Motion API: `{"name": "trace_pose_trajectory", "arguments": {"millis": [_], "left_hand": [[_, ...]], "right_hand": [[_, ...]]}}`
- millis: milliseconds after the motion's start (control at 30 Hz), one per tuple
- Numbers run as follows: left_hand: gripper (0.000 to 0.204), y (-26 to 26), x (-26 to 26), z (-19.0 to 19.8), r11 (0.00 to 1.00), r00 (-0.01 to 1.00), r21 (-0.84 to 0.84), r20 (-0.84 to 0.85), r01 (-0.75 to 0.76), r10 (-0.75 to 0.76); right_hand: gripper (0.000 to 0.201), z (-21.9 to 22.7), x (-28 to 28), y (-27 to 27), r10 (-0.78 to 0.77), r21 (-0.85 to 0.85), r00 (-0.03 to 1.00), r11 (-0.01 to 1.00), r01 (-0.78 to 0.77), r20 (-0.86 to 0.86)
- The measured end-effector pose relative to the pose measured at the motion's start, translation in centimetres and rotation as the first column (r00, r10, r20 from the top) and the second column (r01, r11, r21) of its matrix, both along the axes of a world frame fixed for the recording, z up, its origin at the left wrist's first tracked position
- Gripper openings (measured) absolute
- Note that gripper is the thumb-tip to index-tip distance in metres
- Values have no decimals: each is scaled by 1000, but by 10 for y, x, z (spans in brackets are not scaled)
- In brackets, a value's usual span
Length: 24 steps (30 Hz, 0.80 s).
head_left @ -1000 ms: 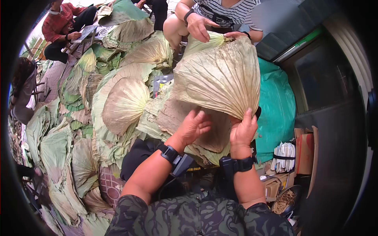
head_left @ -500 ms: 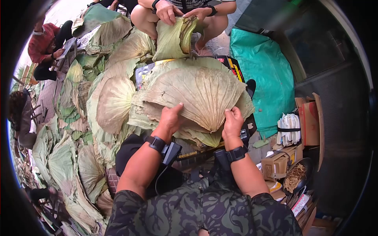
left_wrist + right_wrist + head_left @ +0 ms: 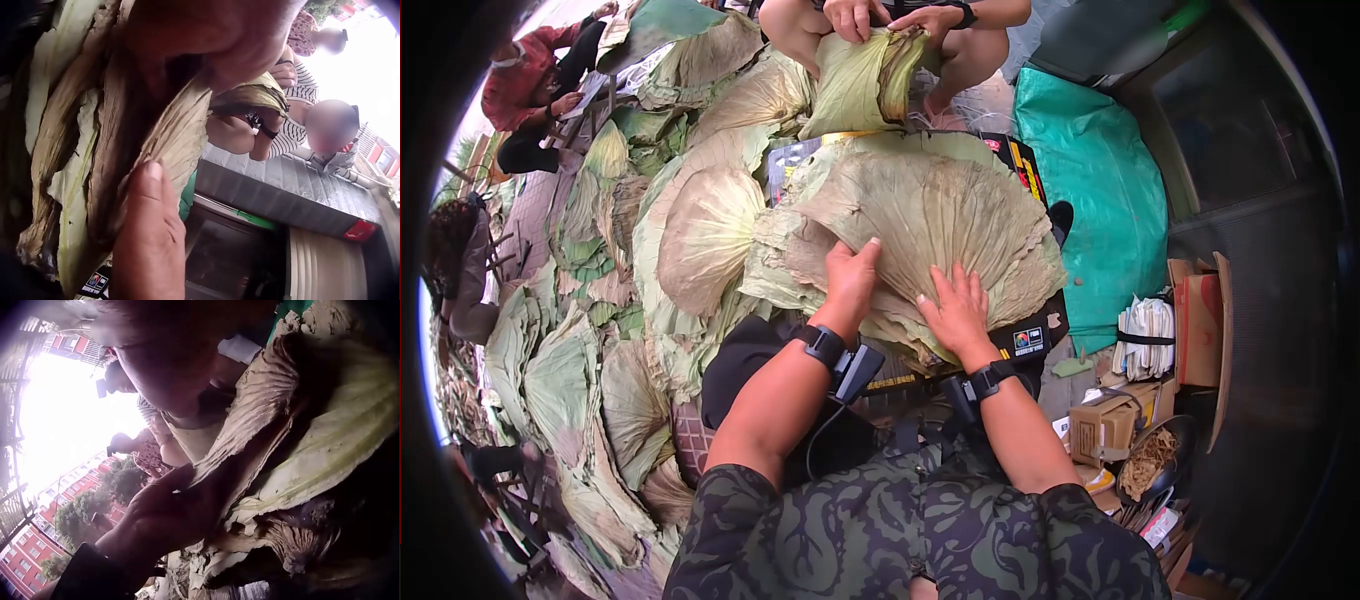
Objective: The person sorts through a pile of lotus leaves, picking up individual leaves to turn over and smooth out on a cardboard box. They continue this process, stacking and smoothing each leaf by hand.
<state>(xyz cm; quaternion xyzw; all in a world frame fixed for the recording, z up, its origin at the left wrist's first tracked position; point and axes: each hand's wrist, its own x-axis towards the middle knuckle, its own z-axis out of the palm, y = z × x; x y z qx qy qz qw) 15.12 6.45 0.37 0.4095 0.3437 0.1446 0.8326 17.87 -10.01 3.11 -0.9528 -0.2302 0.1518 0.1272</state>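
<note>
Pressing my left hand and right hand, fingers spread flat, on the dried leaf, I risk cracking its brittle twelve-o'clock edge.

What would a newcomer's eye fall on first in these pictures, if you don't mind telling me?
First, the big dried fan-shaped leaf at the centre of the head view, lying on a stack of leaves, with the left hand and right hand pressed flat on it. Next, the leaf piles spread over the ground to the left. Beyond the stack, at the top, another person's hands hold a folded green leaf bundle.
</note>
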Motion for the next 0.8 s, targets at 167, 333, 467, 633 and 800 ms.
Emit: {"name": "trace_pose_trajectory", "arguments": {"millis": [167,333,467,633,800], "left_hand": [[9,35,-1,-26,965,975,169,-60,-199,212],[21,56,-9,7,927,918,104,-135,-361,373],[54,60,-9,2,715,827,615,-175,-332,535],[63,13,-15,30,-2,976,983,-181,183,120],[59,1,-25,20,-234,641,689,-724,686,-253]], "right_hand": [[58,-9,-5,0,-3,-31,999,1000,4,49],[58,-11,-5,1,1,-33,999,999,0,40],[58,-11,-5,1,-1,-54,999,999,3,43],[58,-11,-5,0,-3,-45,999,999,5,40],[58,-11,-4,0,12,-51,999,999,-10,34]]}}
